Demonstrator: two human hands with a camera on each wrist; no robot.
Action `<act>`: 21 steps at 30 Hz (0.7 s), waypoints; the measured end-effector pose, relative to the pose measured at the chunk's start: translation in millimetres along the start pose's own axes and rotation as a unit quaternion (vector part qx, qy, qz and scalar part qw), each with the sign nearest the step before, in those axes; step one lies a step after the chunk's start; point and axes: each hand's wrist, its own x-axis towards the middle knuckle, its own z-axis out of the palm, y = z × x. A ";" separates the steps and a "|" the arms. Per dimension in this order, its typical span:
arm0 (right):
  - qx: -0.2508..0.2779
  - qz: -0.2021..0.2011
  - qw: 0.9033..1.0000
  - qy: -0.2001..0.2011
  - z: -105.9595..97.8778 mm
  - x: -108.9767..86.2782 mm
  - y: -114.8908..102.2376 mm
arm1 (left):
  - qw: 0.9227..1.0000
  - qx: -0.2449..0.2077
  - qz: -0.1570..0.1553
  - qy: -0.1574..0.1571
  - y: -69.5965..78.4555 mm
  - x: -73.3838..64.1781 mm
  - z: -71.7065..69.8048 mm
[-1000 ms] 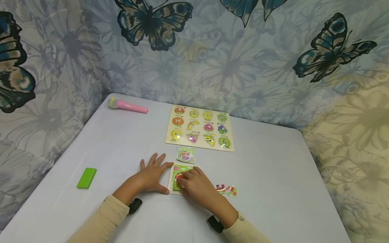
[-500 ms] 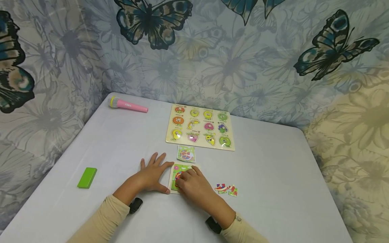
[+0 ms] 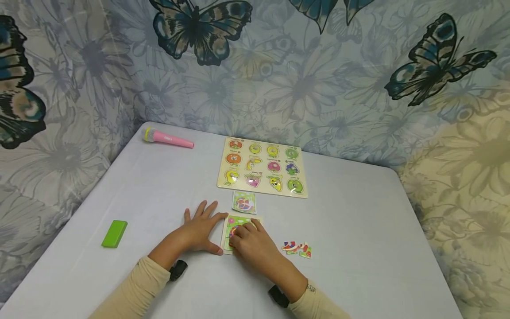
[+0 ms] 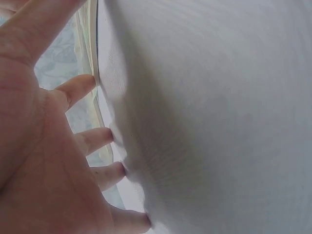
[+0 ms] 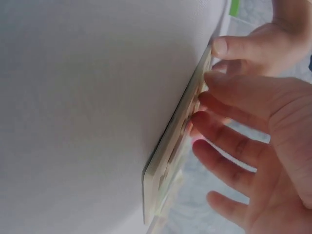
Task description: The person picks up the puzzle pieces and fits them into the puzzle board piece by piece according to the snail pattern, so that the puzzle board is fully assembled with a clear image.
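Observation:
A small square puzzle board (image 3: 231, 219) with a green, flowery picture lies at the middle front of the table. My left hand (image 3: 201, 230) spreads its fingers beside it; the thumb tip and index fingertip touch its left edge. My right hand (image 3: 256, 248) is over the board's right part, covering much of the picture. In the right wrist view its bent fingers (image 5: 226, 139) and thumb reach the face of the board (image 5: 168, 156), with the fingertips right at the pieces. No loose piece shows between them. Several loose puzzle pieces (image 3: 296, 248) lie right of the right hand.
A small picture card (image 3: 244, 202) lies just beyond the board. Behind it is a large fruit puzzle board (image 3: 263, 166). A pink toy microphone (image 3: 171, 139) lies at the back left, and a green block (image 3: 114, 233) at the left. A butterfly-patterned wall (image 3: 303, 88) borders the table.
My right hand has shifted slightly left and its fingertips have moved a little over the board. My left hand stays at the board's edge. The loose pieces have not moved.

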 end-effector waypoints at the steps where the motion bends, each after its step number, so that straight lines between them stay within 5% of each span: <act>1: 0.001 0.002 1.000 -0.007 -1.6 -1.5 0.9 | 1.000 0.001 0.001 -0.001 0.5 0.3 0.6; 12: 0.073 0.115 0.988 -0.073 -22.7 -46.1 44.7 | 1.000 -0.003 0.000 -0.002 6.7 1.6 3.7; 21: 0.061 0.187 0.974 -0.113 -29.2 -79.5 74.6 | 1.000 -0.006 -0.002 0.002 4.0 -1.3 -0.4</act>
